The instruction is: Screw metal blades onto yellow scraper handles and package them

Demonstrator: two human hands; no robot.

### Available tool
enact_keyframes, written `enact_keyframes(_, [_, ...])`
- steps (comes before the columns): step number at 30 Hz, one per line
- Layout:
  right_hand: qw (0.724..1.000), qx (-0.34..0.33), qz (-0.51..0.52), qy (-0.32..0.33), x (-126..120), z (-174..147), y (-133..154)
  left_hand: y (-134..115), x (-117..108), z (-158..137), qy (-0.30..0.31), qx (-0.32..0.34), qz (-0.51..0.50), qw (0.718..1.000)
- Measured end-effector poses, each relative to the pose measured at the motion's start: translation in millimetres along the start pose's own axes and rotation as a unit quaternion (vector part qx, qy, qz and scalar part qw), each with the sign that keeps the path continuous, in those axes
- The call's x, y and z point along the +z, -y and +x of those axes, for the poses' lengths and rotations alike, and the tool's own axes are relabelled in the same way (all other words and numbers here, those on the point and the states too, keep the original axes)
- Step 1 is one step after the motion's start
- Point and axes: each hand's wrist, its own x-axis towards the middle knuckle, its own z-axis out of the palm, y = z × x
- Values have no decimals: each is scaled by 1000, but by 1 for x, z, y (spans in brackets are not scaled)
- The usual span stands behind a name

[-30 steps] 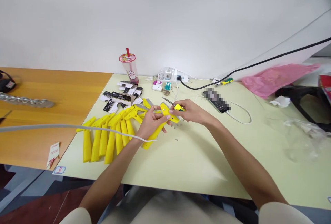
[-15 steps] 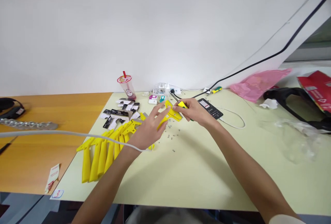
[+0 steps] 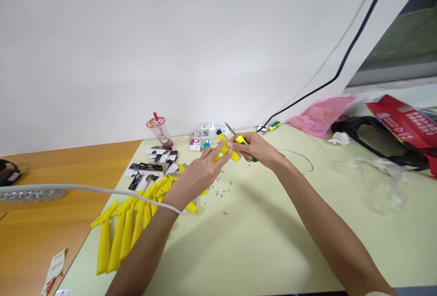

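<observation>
Head view | scraper (image 3: 224,149) held above bench (image 3: 259,237); left hand (image 3: 201,170) laid across it, fingers parted, grip hidden, so closure cannot be told | screwdriver (image 3: 241,140) clasped in right hand (image 3: 258,148), pointed away, presumably freeing fingertips for scraper | metal pieces (image 3: 225,213) strewn on bench; white wall (image 3: 218,50) behind

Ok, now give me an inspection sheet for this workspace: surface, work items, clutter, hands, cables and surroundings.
Surface: pale green desk, small metal pieces scattered on it.
Work items: one yellow tool between the hands, a screwdriver, more yellow tools lying at left.
Clutter: drink cup, black-and-white cards, pink bag, clear plastic.
Hands: left hand at the yellow tool, grip unclear; right hand grips the screwdriver.
Cables: black cable against the wall; grey cable crossing the view of the left forearm.
Surroundings: white wall behind, wooden table at left.
</observation>
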Motion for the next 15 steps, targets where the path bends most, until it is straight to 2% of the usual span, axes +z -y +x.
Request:
enact_keyframes(6, [1000, 8, 9, -7, -1, -3, 5, -3, -10, 4, 10, -10, -4, 1000])
enact_keyframes(11, [1000, 7, -3, -15, 3, -5, 6, 3, -14, -3, 3, -19, -30, 999])
enact_keyframes(15, [1000, -2, -9, -20, 8, -7, 8, 6, -16, -7, 3, -17, -13, 1000])
